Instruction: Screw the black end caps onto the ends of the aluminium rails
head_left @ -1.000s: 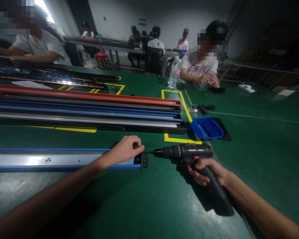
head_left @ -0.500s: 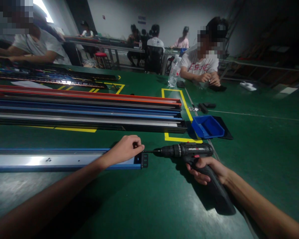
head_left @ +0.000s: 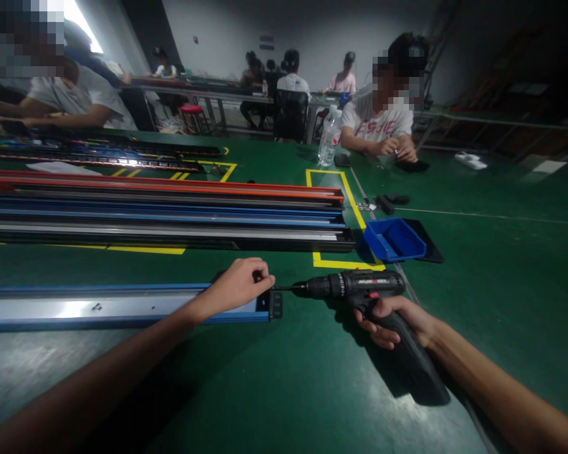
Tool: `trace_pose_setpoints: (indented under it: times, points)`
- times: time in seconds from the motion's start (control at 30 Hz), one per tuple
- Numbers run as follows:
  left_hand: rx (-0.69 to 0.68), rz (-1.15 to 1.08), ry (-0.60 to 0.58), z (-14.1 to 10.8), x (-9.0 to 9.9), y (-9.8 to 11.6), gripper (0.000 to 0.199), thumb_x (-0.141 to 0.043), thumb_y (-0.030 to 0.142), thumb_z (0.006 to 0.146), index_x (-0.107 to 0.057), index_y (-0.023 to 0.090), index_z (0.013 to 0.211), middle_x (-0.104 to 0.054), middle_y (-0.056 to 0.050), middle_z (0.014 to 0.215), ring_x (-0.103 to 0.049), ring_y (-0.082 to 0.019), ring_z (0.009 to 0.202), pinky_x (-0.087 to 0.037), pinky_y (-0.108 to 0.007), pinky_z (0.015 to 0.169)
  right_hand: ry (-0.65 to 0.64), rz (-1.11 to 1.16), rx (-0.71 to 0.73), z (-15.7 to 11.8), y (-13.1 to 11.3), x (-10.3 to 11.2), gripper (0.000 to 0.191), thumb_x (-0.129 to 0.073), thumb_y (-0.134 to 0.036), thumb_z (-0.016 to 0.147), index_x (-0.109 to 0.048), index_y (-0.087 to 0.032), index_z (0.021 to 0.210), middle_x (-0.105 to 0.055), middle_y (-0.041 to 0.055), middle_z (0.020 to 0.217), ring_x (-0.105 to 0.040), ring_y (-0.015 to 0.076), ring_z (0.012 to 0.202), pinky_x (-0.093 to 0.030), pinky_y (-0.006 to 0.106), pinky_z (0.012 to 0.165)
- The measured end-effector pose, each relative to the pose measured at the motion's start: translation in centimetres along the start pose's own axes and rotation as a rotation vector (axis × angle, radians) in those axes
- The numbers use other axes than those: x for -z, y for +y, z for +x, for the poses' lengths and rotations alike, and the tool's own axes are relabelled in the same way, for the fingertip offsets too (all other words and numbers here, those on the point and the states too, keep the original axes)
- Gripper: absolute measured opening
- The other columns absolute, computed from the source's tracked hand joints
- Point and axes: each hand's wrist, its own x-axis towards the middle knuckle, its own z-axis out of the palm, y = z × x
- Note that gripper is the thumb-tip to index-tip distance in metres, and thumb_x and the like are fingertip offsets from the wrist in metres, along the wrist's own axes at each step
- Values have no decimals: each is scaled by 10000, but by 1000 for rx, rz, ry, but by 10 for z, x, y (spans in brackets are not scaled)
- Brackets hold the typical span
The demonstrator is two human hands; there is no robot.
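Note:
My right hand (head_left: 388, 318) is wrapped round the handle of a black cordless drill (head_left: 372, 284), which lies on its side with its bit pointing left. The bit reaches the black end cap (head_left: 276, 305) of a long blue-edged aluminium channel (head_left: 137, 307). Curled fingers of my left hand (head_left: 243, 279) rest at that end of the channel, close to the bit's tip. Whatever the fingertips pinch, if anything, is hidden. The channel lies flat on the green table, its left end beyond the view.
Several red, blue and black channels (head_left: 194, 211) lie side by side behind. A blue bin (head_left: 395, 241) stands at the right, near a yellow-taped rectangle (head_left: 350, 265). Farther back are a water bottle (head_left: 330, 139) and a co-worker (head_left: 381, 123) handling something small. Other people sit beyond.
Both hands and the drill hold nearly the same place. The view has shifted slightly, and the channel's left part appears a little lower and to the right.

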Motion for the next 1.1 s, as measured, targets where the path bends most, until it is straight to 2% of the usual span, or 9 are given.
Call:
trace_pose_setpoints:
  times: [1.1]
  points:
    - [-2, 5, 1, -1, 1, 2, 322, -587, 376, 922, -561, 186, 664, -588, 11, 717, -520, -130, 643, -364, -266, 622, 33, -48, 10, 0, 1, -2, 266, -618, -236, 812, -740, -75, 985, -645, 4, 749, -433, 29, 425, -488, 190, 510]
